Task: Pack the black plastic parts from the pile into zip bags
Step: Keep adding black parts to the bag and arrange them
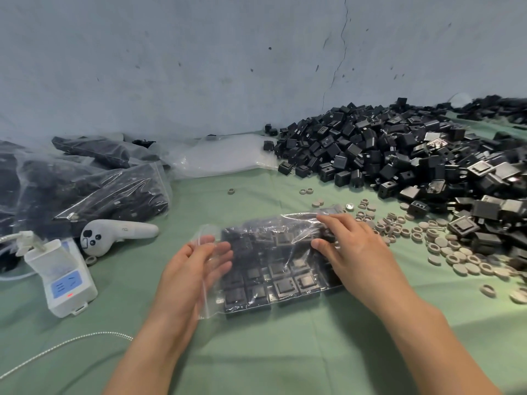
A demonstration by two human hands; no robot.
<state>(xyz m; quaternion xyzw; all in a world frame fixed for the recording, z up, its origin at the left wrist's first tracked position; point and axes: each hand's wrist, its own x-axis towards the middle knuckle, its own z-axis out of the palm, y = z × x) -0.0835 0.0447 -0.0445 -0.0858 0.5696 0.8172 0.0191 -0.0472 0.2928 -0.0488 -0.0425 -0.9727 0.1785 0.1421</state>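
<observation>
A clear zip bag point(273, 269) lies flat on the green cloth at centre, filled with black plastic parts laid in rows. My left hand point(194, 269) has its fingers inside the bag's open mouth at the left end. My right hand point(353, 246) lies flat on the bag's right end, pressing it down. A large pile of loose black plastic parts point(399, 158) spreads over the right and back of the table.
Filled zip bags point(94, 192) lie stacked at the left, empty clear bags point(216, 161) behind. A white controller point(114, 235) and a white power strip point(65, 277) with cable sit at the left. Several beige rings and discs point(445, 246) are scattered right of the bag.
</observation>
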